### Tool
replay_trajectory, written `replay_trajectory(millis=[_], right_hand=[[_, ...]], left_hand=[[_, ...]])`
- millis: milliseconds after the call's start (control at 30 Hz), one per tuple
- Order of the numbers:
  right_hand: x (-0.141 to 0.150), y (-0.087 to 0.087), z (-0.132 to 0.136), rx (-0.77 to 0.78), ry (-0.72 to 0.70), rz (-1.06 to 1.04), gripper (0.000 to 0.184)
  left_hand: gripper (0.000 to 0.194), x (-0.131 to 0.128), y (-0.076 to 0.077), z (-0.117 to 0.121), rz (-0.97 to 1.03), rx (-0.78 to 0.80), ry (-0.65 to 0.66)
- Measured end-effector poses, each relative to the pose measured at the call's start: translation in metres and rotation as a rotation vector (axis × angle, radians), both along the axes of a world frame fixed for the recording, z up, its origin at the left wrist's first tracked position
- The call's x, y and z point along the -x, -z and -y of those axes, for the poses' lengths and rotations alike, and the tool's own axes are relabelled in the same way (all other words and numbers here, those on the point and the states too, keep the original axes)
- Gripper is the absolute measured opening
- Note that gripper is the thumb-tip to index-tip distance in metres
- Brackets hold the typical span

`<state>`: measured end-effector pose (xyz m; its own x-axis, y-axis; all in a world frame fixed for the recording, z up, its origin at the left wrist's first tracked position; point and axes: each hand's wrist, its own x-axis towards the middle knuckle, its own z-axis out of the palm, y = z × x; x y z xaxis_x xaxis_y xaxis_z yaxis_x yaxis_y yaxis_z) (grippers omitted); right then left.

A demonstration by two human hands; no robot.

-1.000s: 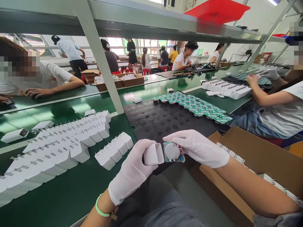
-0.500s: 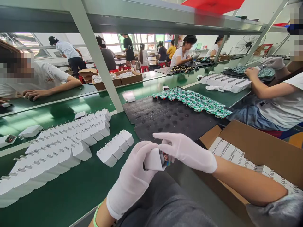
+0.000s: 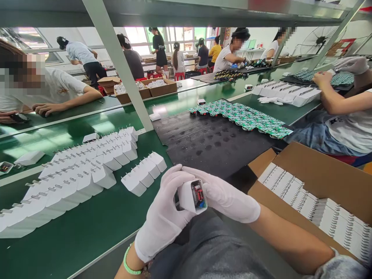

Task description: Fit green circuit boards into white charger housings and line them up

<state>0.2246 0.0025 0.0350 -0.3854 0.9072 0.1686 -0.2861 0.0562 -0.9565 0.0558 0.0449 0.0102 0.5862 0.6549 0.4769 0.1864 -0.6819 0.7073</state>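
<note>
The casing (image 3: 186, 197) is held up in front of the person's lap, near the counter's (image 3: 95, 224) edge, its open end turned to the right and toward the camera. Inside that end sits a board (image 3: 198, 195) with red and blue parts, seated within the white walls.

The left hand (image 3: 164, 213), in a white glove, pinches the casing: its fingers curve over the top and the thumb lies below, with a gap between palm and casing. A pale green bracelet (image 3: 129, 263) circles that wrist. The right hand (image 3: 228, 197), also gloved, is at the open end, its fingers stretched out close together behind the casing toward the left fingertips; its thumb is hidden, and whether it presses on the casing cannot be told.

On the counter to the left stand a short row (image 3: 144, 173) of white casings, prongs up, and beside it a larger block (image 3: 78, 180) of the same. Ahead lies a black mat (image 3: 200, 145), with green boards (image 3: 238, 116) overlapping in rows along its far right side. To the right, an open carton (image 3: 322, 172) holds more casings (image 3: 310, 207) in tight rows. Beyond it, a co-worker (image 3: 348, 120) sits with both hands raised, near a glove (image 3: 270, 100) lying by further casings.
</note>
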Motion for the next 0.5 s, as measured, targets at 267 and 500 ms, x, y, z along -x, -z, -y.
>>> replay_trajectory(millis=[267,500], right_hand=[[0.011,0.004,0.003,0.056,-0.032,-0.147,0.033],[0.022,0.02,0.002,0.089,0.065,-0.068,0.036]], left_hand=[[0.04,0.007,-0.01,0.003,-0.062,-0.167,0.022],[0.038,0.015,-0.01,0.007,-0.152,-0.352,-0.027]])
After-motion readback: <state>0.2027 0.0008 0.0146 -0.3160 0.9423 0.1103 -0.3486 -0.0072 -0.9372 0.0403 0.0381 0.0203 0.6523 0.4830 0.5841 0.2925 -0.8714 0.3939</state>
